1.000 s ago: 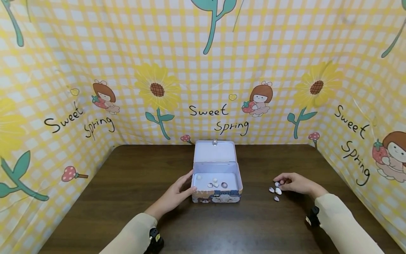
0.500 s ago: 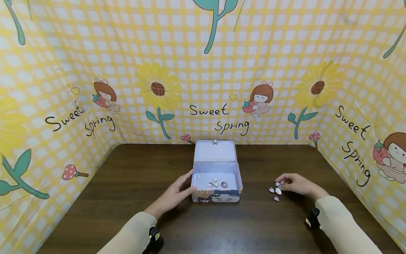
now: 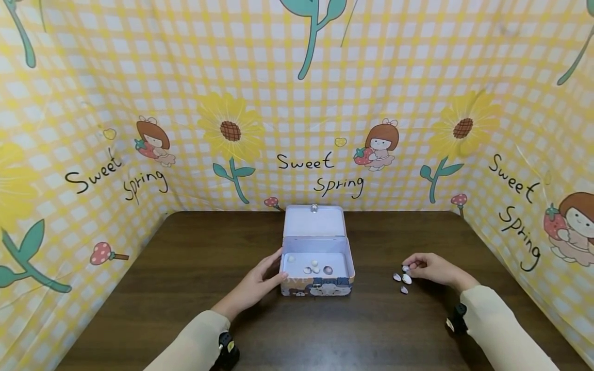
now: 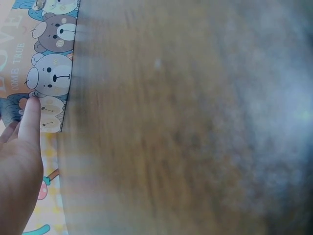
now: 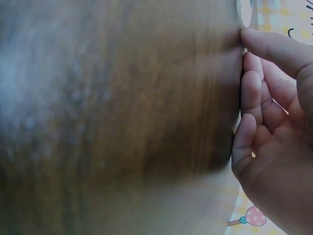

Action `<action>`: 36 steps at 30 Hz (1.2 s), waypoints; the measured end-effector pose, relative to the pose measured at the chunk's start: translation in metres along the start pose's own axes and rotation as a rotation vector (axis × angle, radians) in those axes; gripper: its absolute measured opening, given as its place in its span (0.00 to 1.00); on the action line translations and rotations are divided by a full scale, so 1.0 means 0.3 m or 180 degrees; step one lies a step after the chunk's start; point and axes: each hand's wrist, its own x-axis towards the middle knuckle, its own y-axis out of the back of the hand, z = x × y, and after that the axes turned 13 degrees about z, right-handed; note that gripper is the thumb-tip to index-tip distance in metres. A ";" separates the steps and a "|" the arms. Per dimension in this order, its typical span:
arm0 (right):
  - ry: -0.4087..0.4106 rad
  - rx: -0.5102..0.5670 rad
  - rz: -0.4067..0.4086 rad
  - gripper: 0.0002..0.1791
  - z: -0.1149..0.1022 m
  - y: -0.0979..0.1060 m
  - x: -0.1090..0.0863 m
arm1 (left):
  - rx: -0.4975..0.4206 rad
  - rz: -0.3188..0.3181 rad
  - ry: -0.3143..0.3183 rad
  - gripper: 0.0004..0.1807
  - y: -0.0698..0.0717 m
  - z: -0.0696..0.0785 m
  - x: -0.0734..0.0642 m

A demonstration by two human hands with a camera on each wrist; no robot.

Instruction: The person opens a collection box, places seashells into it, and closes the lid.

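A yellow-checked cloth (image 3: 278, 72) hangs round the bench (image 3: 209, 237), a dark wood-grained top; both pale-sleeved arms (image 3: 185, 345) reach forward over it, slanting inward; the box (image 3: 334, 289) stands at mid-bench with its lid (image 3: 315, 222) tipped up and back — pale lilac inside, cartoon bears (image 4: 51, 76) printed across the front; the left grip (image 3: 252, 286) lies at its left front corner, loosely spread, straight thumb on the front and fingers along the side, touching rather than clasping; the right grip (image 3: 433, 268) is low over the bench, fingers curled down and tips at the loose shells (image 3: 407, 279) — whether it pinches one, I cannot tell; these are small ovals, white tinged with purple, lying well right of the box; five more shells (image 3: 328, 270) lie on the box floor, some whitish, some purplish, one apart near its left wall.
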 end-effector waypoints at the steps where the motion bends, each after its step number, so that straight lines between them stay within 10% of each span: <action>1: -0.0004 0.0002 0.0008 0.14 0.002 0.000 0.000 | -0.0005 0.0000 0.0002 0.39 0.000 0.000 0.000; 36: 0.0428 -0.0278 0.0052 0.13 -0.141 0.040 0.044 | -0.0039 -0.0054 -0.0062 0.39 -0.001 -0.001 0.004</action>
